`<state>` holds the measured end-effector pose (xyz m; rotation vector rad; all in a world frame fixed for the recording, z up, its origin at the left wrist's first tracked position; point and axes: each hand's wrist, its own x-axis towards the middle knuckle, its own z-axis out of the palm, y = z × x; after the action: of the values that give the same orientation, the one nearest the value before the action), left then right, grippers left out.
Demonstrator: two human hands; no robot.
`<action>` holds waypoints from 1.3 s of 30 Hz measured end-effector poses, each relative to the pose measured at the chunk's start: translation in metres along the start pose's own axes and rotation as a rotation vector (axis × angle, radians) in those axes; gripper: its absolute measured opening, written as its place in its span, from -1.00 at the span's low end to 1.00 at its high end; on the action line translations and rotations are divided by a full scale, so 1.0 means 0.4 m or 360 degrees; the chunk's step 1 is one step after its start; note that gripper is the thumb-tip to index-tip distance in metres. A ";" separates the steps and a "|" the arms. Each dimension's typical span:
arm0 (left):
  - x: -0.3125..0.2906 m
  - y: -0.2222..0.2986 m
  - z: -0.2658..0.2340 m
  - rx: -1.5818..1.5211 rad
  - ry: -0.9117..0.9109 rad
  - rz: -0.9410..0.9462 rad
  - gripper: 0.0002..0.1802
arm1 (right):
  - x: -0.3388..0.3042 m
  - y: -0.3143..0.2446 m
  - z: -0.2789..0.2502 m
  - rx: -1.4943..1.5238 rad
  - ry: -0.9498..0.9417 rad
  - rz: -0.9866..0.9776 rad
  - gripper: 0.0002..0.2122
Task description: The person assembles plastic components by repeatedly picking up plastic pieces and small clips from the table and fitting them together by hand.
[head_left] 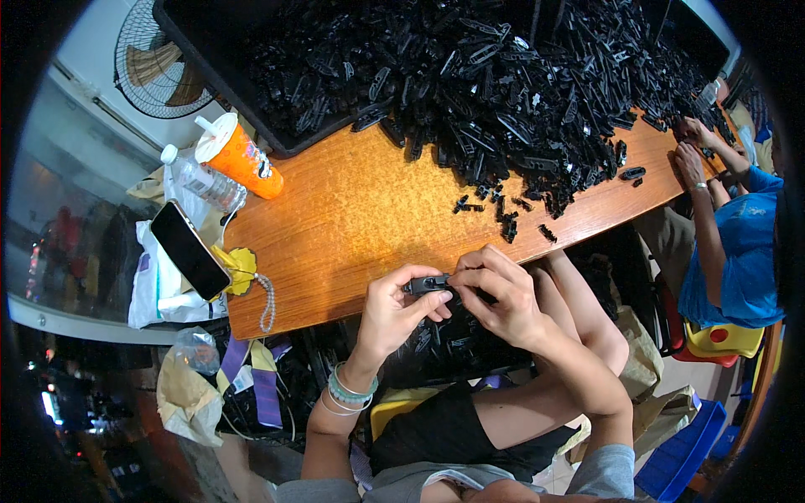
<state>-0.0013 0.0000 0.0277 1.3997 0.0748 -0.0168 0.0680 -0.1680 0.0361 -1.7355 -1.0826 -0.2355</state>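
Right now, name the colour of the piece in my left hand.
The piece is black, clearest in head view.

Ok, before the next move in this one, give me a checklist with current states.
1. Left hand gripping the black part: ok.
2. Right hand at that part's right end: ok.
3. Anything small pinched in the right fingertips: cannot tell.
4. Loose pieces gathered into the pile: not ok, several lie scattered.
5. Co-worker's hands apart from these: ok.

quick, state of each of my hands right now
Left hand: closed, holding a small black plastic part.
Right hand: fingertips at the part's right end; whether gripping or just touching cannot be told.
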 end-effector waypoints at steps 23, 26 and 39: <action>0.127 -0.015 -0.111 0.0636 -0.0356 0.0251 -0.68 | -0.017 0.062 -0.052 0.0519 -0.0872 0.0952 -0.77; 0.287 -0.010 -0.111 0.1323 0.0045 0.0593 -0.75 | -0.017 0.107 -0.034 0.0366 -0.0607 0.0785 -0.83; 0.415 -0.053 -0.181 0.1550 0.0289 0.0468 -0.65 | 0.030 0.212 0.024 -0.1043 -0.0060 0.0094 -0.92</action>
<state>0.1602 0.0731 -0.0159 2.3717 0.0055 0.3620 0.1357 -0.1587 -0.0163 -2.3535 -1.0446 -0.5704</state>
